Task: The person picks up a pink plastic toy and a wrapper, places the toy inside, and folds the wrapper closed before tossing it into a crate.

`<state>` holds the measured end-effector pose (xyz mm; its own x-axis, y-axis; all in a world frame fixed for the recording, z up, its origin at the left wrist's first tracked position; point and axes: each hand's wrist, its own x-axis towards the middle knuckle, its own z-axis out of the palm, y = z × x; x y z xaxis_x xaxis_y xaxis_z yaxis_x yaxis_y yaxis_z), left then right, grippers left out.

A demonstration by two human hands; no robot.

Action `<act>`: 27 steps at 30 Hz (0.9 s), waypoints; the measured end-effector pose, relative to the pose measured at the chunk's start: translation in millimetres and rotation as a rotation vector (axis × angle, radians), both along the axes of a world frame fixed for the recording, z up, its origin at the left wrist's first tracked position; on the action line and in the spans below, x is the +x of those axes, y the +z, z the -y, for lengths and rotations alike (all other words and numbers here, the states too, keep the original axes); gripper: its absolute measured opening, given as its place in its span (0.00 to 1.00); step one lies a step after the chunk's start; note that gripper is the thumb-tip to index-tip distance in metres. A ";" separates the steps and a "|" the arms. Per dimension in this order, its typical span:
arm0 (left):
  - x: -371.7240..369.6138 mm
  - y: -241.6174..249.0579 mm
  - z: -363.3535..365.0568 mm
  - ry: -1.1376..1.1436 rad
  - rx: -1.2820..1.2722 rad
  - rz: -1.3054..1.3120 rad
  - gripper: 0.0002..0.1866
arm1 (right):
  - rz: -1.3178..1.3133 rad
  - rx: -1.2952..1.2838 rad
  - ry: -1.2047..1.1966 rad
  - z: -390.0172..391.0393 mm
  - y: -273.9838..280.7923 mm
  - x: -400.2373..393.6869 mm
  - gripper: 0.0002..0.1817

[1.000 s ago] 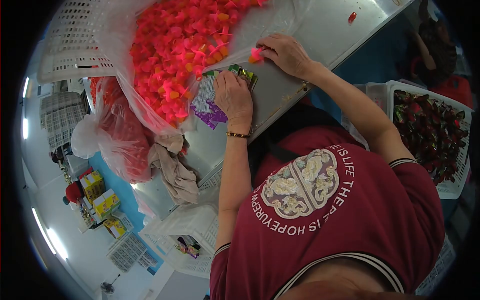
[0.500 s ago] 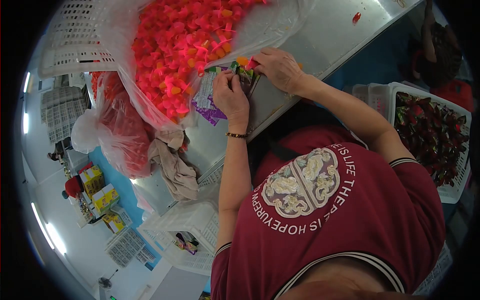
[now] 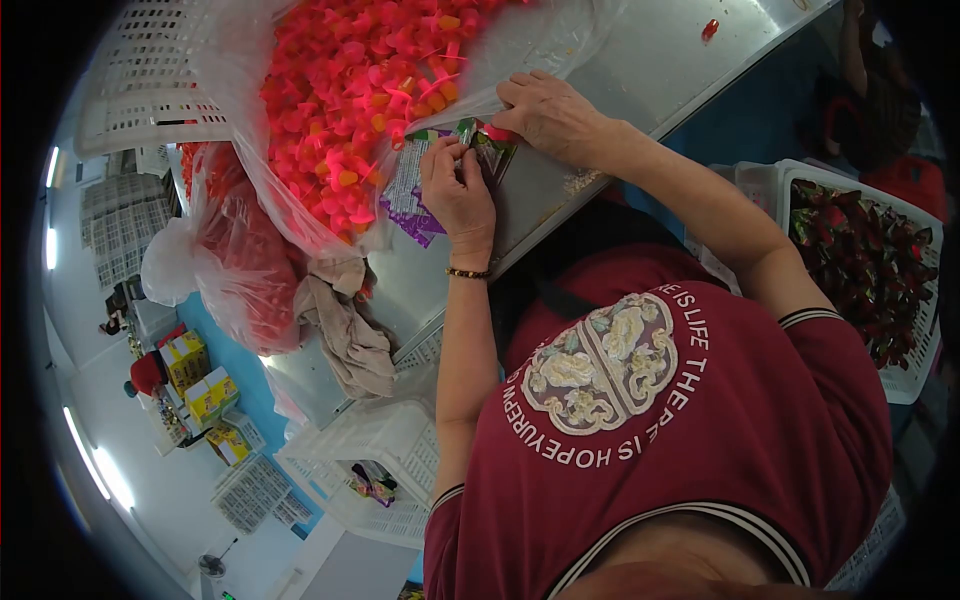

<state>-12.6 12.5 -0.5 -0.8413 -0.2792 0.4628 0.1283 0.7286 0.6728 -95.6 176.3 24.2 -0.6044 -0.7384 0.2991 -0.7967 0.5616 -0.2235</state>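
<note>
My left hand [image 3: 459, 200], wearing a beaded bracelet, pinches the edge of a small green and dark printed packet [image 3: 495, 156] over the metal table. Beneath and beside its fingers lie more purple and silver packets [image 3: 408, 206]. My right hand [image 3: 556, 120] is at the packet's upper end, fingers bent, with a bright red-pink plastic piece [image 3: 496, 132] at their tips. How far that piece sits inside the packet is hidden. Just beyond the hands is a heap of red-pink and orange plastic pieces [image 3: 340, 100] on clear plastic sheeting.
A white crate [image 3: 790, 190] of dark filled packets stands at my right. Left of the heap are a tied clear bag [image 3: 240, 260] of red pieces and a beige cloth [image 3: 345, 335]. One red piece [image 3: 710, 30] lies on the metal table [image 3: 650, 75]. Another person sits at the upper right.
My right hand has shifted slightly up, and the orange piece by its fingertips no longer shows. The red-pink piece is now lower against the packet. My left hand has barely moved.
</note>
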 end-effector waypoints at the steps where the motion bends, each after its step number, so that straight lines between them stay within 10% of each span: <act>1: 1.2 0.6 0.1 -0.025 -0.014 0.003 0.04 | 0.000 -0.015 0.018 0.4 -1.0 -3.1 0.07; 11: 5.1 6.8 -0.3 -0.122 0.070 -0.006 0.05 | 0.421 -0.225 -0.002 -1.2 -7.3 -10.0 0.08; 27: -0.2 16.9 -10.8 -0.121 0.100 -0.060 0.03 | 0.365 -0.439 0.052 6.8 2.6 8.3 0.20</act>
